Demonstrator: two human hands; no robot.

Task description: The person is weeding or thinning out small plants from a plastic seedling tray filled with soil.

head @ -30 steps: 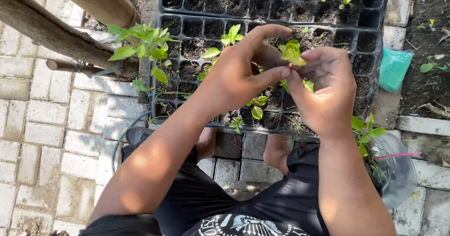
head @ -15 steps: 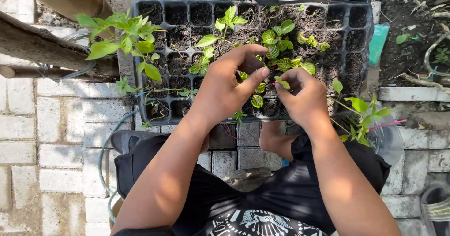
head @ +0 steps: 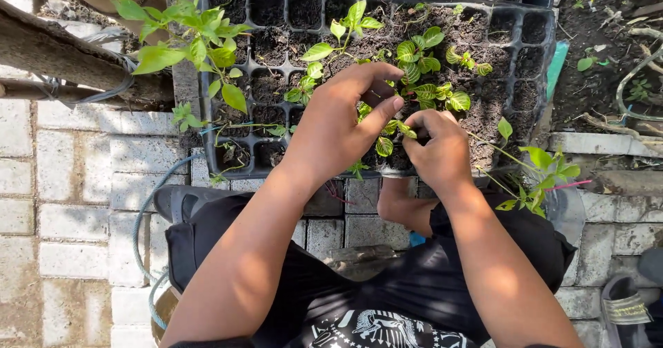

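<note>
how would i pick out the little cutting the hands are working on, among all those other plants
Start at the black seedling tray on the paving, then find where the left hand and right hand meet near its front edge. The small green cutting is pinched between their fingertips. Unlike the veined seedlings behind it, it is held by fingers rather than standing free.

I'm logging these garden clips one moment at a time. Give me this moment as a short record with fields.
setting: paved brick ground beside a soil bed
left hand: left hand over the black seedling tray, thumb touching a small green seedling
right hand: right hand pinching the same seedling
tray contents: dark soil cells, several leafy seedlings
nearby: clear container of seedlings by the right arm; wooden poles at left
</note>
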